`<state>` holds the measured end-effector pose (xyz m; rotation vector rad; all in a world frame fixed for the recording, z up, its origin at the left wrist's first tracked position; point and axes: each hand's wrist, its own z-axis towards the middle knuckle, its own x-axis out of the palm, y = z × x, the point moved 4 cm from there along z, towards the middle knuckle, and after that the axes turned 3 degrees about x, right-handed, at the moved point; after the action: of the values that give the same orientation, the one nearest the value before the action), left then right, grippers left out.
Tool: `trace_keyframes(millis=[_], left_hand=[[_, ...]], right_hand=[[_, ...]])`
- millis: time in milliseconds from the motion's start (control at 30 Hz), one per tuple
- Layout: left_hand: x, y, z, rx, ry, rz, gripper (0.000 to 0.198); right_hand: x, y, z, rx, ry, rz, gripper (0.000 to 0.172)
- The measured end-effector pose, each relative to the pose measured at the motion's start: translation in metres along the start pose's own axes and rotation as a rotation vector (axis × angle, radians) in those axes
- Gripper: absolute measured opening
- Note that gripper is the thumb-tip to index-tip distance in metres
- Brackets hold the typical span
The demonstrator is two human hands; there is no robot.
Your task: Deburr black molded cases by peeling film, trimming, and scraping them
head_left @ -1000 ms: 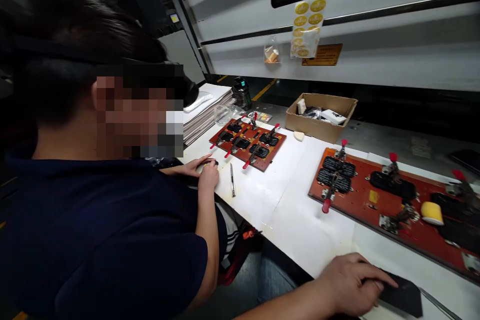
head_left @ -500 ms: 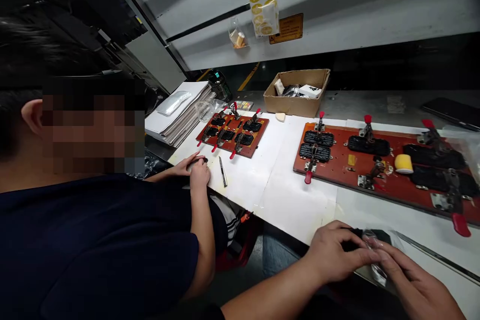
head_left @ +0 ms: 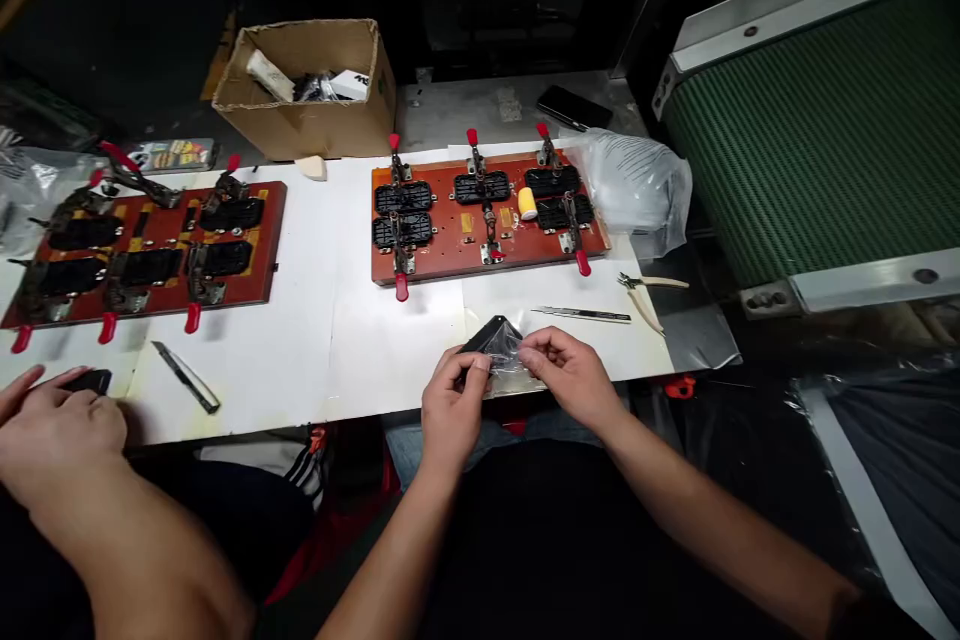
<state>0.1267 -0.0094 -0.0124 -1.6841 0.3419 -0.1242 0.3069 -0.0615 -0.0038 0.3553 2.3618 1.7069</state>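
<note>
The left hand (head_left: 450, 412) closes its fingers (head_left: 474, 382) on the black piece (head_left: 480, 335); the right hand (head_left: 574, 378) pinches clear film (head_left: 504, 348) (wrinkled): apply even tension.

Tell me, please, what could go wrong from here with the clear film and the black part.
The clear film, pinched in the right hand, might tear or crumple. The black part, held near the front edge of the table, could slip from the left hand and fall. The right hand might brush the knife lying just beyond it.
</note>
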Motion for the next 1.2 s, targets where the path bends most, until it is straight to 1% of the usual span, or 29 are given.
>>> trace_keyframes(millis=[100, 167, 233, 300, 367, 433, 500, 533, 600, 667, 767, 800, 867, 933, 1033, 1100, 1133, 1200], left_hand=[[0.007, -0.002, -0.001, -0.006, 0.111, -0.012, 0.032], [0.009, -0.001, 0.001, -0.02, 0.137, -0.022, 0.031], [0.006, 0.003, 0.004, -0.054, 0.073, -0.035, 0.023], [0.0, 0.009, 0.006, -0.105, -0.042, -0.057, 0.026], [-0.005, 0.014, 0.007, -0.154, -0.127, -0.083, 0.03], [-0.009, 0.016, 0.007, -0.184, -0.154, -0.102, 0.033], [-0.016, 0.013, 0.004, -0.178, -0.177, -0.112, 0.034], [-0.021, 0.009, 0.002, -0.156, -0.211, -0.126, 0.038], [-0.034, 0.003, -0.006, -0.114, -0.291, -0.177, 0.053], [-0.047, 0.0, -0.016, -0.111, -0.312, -0.226, 0.063], [-0.057, -0.002, -0.03, -0.177, -0.206, -0.181, 0.06], [-0.057, -0.003, -0.034, -0.195, -0.174, -0.153, 0.058], [-0.055, -0.004, -0.038, -0.218, -0.148, -0.132, 0.059], [-0.05, -0.006, -0.037, -0.21, -0.185, -0.167, 0.059], [-0.042, -0.006, -0.033, -0.174, -0.338, -0.316, 0.058], [-0.035, -0.004, -0.032, -0.162, -0.409, -0.422, 0.057], [-0.03, -0.003, -0.032, -0.16, -0.414, -0.45, 0.056], [-0.021, -0.001, -0.033, -0.154, -0.375, -0.45, 0.051]], right_hand=[[0.0, 0.003, -0.007, -0.073, 0.024, -0.083, 0.022], [0.003, 0.005, -0.008, -0.097, 0.082, -0.108, 0.022], [0.004, 0.006, -0.008, -0.113, 0.075, -0.15, 0.023], [0.002, 0.006, -0.007, -0.125, -0.009, -0.206, 0.024], [0.0, 0.004, -0.005, -0.108, -0.083, -0.207, 0.024], [-0.003, 0.002, -0.002, -0.087, -0.133, -0.174, 0.023], [-0.009, 0.005, 0.0, -0.103, -0.199, -0.188, 0.02], [-0.013, 0.009, 0.0, -0.138, -0.235, -0.232, 0.018], [-0.018, 0.02, -0.001, -0.25, -0.287, -0.369, 0.013], [-0.018, 0.032, -0.004, -0.383, -0.289, -0.486, 0.011], [-0.004, 0.043, -0.009, -0.524, -0.207, -0.549, 0.011], [0.004, 0.045, -0.011, -0.544, -0.162, -0.555, 0.012], [0.02, 0.043, -0.014, -0.565, -0.065, -0.56, 0.015], [0.033, 0.039, -0.017, -0.58, 0.022, -0.555, 0.019], [0.046, 0.03, -0.021, -0.622, 0.133, -0.528, 0.024], [0.049, 0.026, -0.024, -0.66, 0.206, -0.502, 0.028], [0.05, 0.026, -0.024, -0.671, 0.237, -0.493, 0.03], [0.05, 0.027, -0.025, -0.667, 0.259, -0.48, 0.034]])
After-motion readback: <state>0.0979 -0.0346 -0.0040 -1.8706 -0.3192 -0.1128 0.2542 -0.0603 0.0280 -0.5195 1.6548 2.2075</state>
